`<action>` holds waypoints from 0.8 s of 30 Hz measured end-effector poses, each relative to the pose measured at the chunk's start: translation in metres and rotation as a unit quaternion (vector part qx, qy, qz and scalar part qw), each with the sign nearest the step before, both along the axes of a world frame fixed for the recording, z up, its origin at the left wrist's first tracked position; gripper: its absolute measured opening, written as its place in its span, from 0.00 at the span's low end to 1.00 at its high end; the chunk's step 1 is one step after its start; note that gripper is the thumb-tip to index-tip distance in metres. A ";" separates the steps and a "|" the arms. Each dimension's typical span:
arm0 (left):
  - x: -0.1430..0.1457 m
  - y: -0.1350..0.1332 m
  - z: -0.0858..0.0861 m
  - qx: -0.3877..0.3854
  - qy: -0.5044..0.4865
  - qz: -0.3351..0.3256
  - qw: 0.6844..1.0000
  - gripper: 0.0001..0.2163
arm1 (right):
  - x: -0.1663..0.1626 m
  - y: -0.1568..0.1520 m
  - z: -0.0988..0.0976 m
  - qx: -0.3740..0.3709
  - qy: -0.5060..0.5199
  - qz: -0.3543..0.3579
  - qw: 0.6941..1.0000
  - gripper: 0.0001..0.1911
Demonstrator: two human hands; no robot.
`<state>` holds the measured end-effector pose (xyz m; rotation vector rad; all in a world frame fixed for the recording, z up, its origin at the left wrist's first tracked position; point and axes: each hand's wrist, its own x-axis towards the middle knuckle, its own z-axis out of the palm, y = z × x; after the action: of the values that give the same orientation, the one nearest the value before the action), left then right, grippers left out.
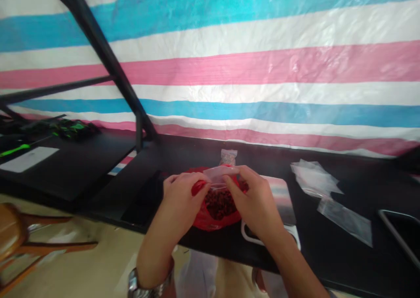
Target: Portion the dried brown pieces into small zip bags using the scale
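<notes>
Between my two hands is a small clear plastic zip bag (216,173), held over an open red plastic bag (210,224). My left hand (183,197) pinches the zip bag's left edge, its fingers closed. On the other side, my right hand (254,197) grips the right edge between thumb and fingers. Dark reddish-brown dried bits (220,204) lie in the red bag below. Just behind stands a small clear bag filled with pale bits (229,157). What the zip bag contains, if anything, I cannot make out.
A flat white-rimmed device with a shiny plate (280,195) lies partly under my right forearm. Farther right are empty clear bags (315,177), a single clear bag (348,221) and a dark framed object (403,232). A black metal frame (111,61) rises at left; a wooden stool (13,228) stands below.
</notes>
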<state>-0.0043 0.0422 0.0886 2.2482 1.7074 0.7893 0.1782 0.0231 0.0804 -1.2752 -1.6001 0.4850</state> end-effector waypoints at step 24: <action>-0.016 0.005 0.007 0.016 -0.073 0.047 0.996 0.14 | 0.219 0.014 -0.063 -0.187 -0.266 -0.343 0.881 0.20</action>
<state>-0.0200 0.0472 0.0957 2.0861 1.7534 0.9835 0.3975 0.0369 0.0174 -2.2988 -1.3647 -0.0284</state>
